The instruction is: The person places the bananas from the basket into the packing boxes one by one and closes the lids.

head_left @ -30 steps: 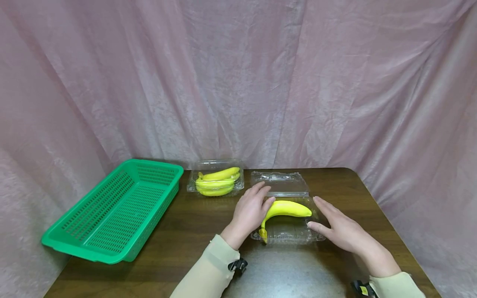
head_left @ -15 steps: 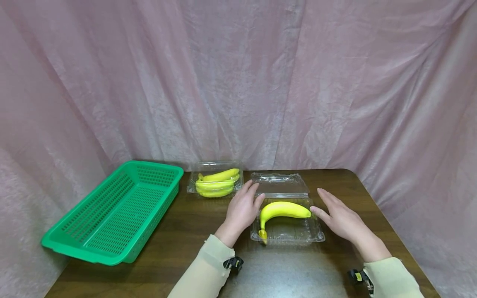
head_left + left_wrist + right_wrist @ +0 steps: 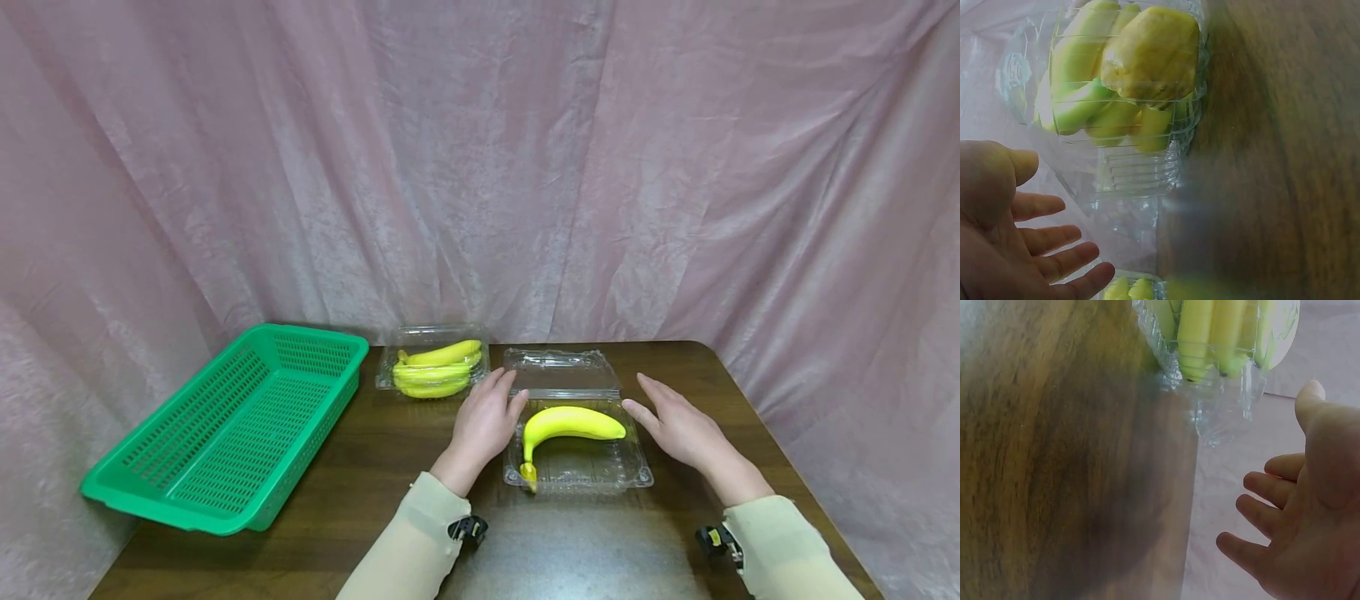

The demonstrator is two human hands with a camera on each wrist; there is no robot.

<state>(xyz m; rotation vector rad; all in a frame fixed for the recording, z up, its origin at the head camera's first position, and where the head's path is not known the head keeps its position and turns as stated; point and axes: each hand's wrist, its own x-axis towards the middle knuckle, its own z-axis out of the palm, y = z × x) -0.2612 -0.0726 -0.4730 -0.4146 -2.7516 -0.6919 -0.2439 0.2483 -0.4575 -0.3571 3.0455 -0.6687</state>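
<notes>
A bunch of bananas [image 3: 573, 422] lies in a clear plastic clamshell container [image 3: 600, 477], its stem at the front left corner. The container's lid [image 3: 562, 372] is folded back flat behind it. My left hand [image 3: 482, 427] hovers with spread fingers just left of the container, holding nothing. On the other side my right hand [image 3: 677, 427] is likewise spread, its thumb close to the right rim. Both wrist views show several bananas [image 3: 1079, 50] inside the clear walls, and the palms apart from them.
A second clear container [image 3: 480, 333] with bananas [image 3: 435, 371] inside stands at the back, left of the lid. To the far left is a green perforated basket [image 3: 225, 517]. A pink curtain [image 3: 487, 167] hangs behind the brown table [image 3: 405, 467].
My left hand has drawn left, away from the bananas' stem side. My right hand has shifted slightly back and away from the container's right edge. The bananas stay in place.
</notes>
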